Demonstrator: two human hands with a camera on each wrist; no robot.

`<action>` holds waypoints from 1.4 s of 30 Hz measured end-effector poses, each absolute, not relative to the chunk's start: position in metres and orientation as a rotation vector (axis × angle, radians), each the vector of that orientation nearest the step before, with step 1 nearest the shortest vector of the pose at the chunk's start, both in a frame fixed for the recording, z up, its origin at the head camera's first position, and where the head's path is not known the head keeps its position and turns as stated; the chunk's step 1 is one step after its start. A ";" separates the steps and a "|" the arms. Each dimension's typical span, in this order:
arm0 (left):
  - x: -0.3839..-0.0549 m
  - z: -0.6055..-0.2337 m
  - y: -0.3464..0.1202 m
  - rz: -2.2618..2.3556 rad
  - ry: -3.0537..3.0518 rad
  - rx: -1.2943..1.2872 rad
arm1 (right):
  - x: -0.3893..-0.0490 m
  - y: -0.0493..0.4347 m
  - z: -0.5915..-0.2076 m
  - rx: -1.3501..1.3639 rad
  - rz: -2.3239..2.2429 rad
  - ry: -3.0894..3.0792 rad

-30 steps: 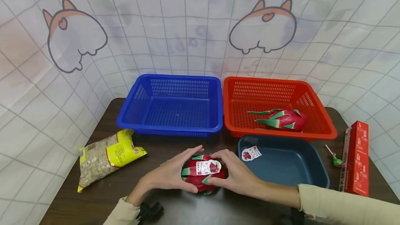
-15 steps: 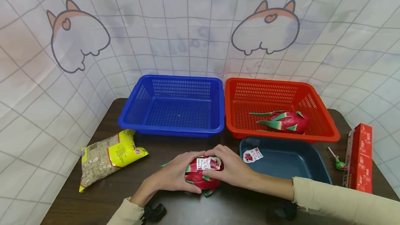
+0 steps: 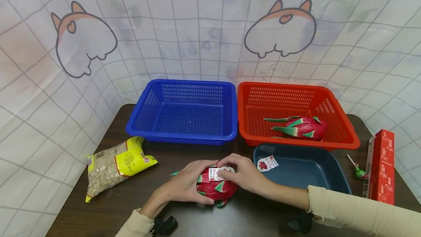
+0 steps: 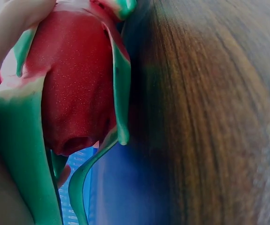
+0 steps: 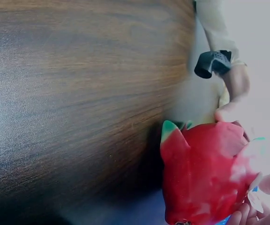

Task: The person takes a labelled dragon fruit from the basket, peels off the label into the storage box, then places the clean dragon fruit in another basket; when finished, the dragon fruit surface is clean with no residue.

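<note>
A red dragon fruit [image 3: 213,189] with green scales lies on the table in the head view. My left hand [image 3: 189,183] holds it from the left, thumb along the near side and fingers over the top. On its top is a white sticker [image 3: 215,174] printed with a fruit picture. My right hand [image 3: 245,175] is at that sticker, thumb on its right part; in the right wrist view, thumb and fingers pinch the white edge of the label [image 5: 255,200]. Long green leaves [image 4: 22,140] hang from the fruit's end in the left wrist view.
Behind stand a blue basket [image 3: 182,136] and a red basket [image 3: 297,143] holding another dragon fruit [image 3: 310,128]. A dark blue tray [image 3: 299,171] has a similar sticker [image 3: 267,163] on its rim. A yellow bag [image 3: 120,167], lollipop [image 3: 360,172] and red box [image 3: 383,167] lie at the sides.
My right hand has shifted from the fruit's right side onto the sticker, its thumb now covering the printed picture. The left hand keeps its hold. The head view has shifted slightly.
</note>
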State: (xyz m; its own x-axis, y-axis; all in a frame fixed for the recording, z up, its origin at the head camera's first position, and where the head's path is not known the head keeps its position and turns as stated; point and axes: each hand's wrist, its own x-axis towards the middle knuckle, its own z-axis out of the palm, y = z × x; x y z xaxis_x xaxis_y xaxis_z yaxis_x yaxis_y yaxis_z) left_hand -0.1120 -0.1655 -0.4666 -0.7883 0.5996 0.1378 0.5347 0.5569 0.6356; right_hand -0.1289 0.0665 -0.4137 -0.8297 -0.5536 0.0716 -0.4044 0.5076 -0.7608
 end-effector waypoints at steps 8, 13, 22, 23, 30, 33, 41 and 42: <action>-0.112 -0.467 -0.165 1.046 2.690 1.021 | -0.128 0.066 -0.414 -0.707 -1.222 2.536; -0.111 -0.467 -0.165 1.034 2.687 1.028 | -0.128 0.065 -0.414 -0.654 -1.248 2.523; -0.111 -0.467 -0.165 1.009 2.699 1.069 | -0.128 0.062 -0.411 -0.573 -1.290 2.464; -0.111 -0.467 -0.165 1.006 2.700 1.072 | -0.128 0.062 -0.411 -0.564 -1.293 2.453; -0.112 -0.466 -0.166 0.997 2.685 1.075 | -0.127 0.061 -0.406 -0.489 -1.327 2.381; -0.112 -0.466 -0.166 0.991 2.683 1.078 | -0.126 0.061 -0.404 -0.442 -1.323 2.364; -0.111 -0.465 -0.165 0.976 2.679 1.082 | -0.129 0.062 -0.401 -0.430 -1.290 2.325; -0.111 -0.465 -0.165 0.977 2.675 1.079 | -0.129 0.062 -0.401 -0.440 -1.288 2.318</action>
